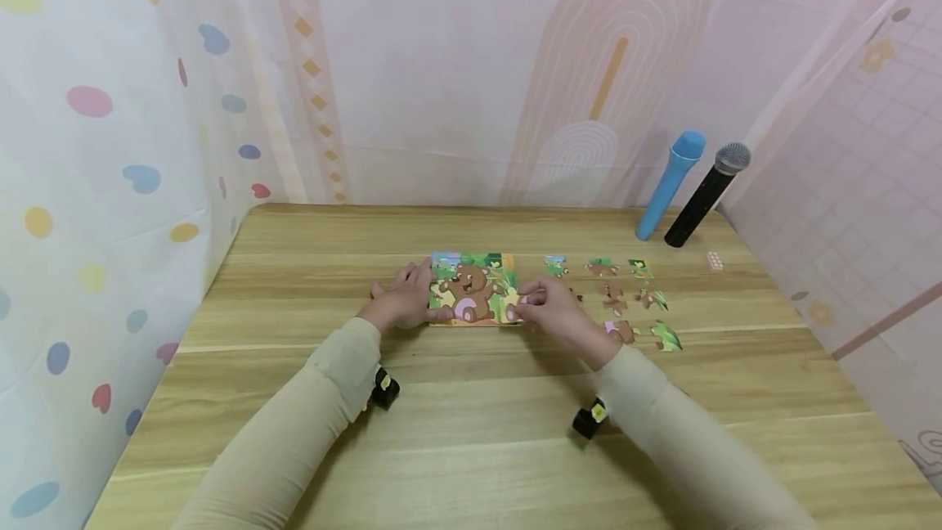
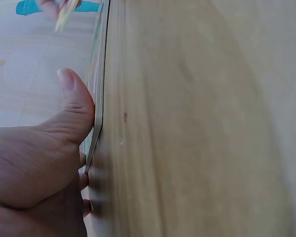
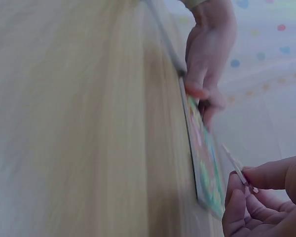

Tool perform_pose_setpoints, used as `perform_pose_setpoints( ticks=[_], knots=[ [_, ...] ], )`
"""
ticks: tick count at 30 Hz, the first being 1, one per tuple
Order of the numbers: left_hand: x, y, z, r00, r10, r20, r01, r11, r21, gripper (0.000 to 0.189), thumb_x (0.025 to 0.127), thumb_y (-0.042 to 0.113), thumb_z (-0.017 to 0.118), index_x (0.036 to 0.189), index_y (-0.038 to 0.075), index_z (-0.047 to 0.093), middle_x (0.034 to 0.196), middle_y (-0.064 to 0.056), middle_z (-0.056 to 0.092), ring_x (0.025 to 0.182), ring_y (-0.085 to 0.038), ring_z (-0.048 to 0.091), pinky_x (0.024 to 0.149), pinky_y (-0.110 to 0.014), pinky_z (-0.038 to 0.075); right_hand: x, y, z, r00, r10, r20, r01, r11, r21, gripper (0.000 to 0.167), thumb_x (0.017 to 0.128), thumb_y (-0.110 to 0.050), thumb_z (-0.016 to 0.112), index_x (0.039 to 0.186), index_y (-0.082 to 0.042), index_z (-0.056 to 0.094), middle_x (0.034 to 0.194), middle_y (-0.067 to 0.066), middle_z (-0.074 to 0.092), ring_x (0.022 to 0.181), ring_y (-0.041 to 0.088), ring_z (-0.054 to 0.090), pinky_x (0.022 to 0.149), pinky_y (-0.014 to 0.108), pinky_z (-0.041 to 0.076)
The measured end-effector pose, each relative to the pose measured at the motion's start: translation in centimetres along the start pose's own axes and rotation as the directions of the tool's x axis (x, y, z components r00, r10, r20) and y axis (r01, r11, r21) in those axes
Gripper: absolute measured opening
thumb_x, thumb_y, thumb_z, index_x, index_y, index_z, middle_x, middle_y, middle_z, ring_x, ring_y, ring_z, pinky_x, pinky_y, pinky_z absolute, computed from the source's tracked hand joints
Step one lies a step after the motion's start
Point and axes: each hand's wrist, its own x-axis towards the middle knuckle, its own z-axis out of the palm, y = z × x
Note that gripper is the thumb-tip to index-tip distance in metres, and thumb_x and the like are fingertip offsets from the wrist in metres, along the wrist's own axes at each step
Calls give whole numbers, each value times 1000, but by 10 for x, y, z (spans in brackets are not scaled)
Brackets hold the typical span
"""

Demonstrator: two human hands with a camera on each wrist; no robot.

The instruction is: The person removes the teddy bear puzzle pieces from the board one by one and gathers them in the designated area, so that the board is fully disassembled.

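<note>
A puzzle board (image 1: 471, 294) with a brown bear picture lies on the table. My left hand (image 1: 406, 298) rests at its left end, fingers along the side and thumb (image 2: 74, 98) extended over the near corner. At the board's right end, my right hand (image 1: 555, 309) pinches a puzzle piece (image 1: 522, 306) between thumb and fingers. From the right wrist view, that piece is a thin, tilted slip (image 3: 237, 165) raised beside the board (image 3: 202, 153); its underside is hidden.
Several loose puzzle pieces (image 1: 614, 298) lie in rough rows right of my right hand. Behind them a blue microphone (image 1: 666, 190) and a black microphone (image 1: 702, 201) lean near the back curtain. A small pink dotted item (image 1: 715, 261) lies at the right.
</note>
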Motion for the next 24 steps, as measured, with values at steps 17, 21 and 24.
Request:
perform_pose_setpoints(
  ticks=[17, 21, 24],
  knots=[
    [0, -2, 2, 1000, 22, -11, -22, 1000, 5, 96, 94, 58, 63, 161, 6, 16, 169, -16, 5, 155, -37, -2, 104, -84, 2, -34, 35, -54, 992, 90, -85, -107, 969, -222, 18, 94, 3, 68, 109, 8, 61, 93, 14, 62, 80, 18, 61, 68, 28, 54],
    [-1, -1, 1, 1000, 19, -15, -19, 1000, 0, 100, 94, 58, 63, 162, 6, 11, 168, -17, 10, 155, -37, -2, 104, -84, 2, -34, 36, -56, 994, 72, -85, -94, 950, -296, 17, 93, 2, 70, 108, 8, 65, 97, 14, 63, 83, 19, 58, 67, 27, 51],
    [-2, -2, 2, 1000, 21, -17, -21, 1000, -6, 99, 94, 57, 64, 162, 6, 12, 168, -17, 10, 155, -37, -1, 104, -85, 1, -32, 37, -58, 996, 58, -69, -79, 933, -352, 17, 92, 0, 72, 106, 7, 67, 99, 13, 65, 84, 19, 58, 68, 27, 50]
  ],
)
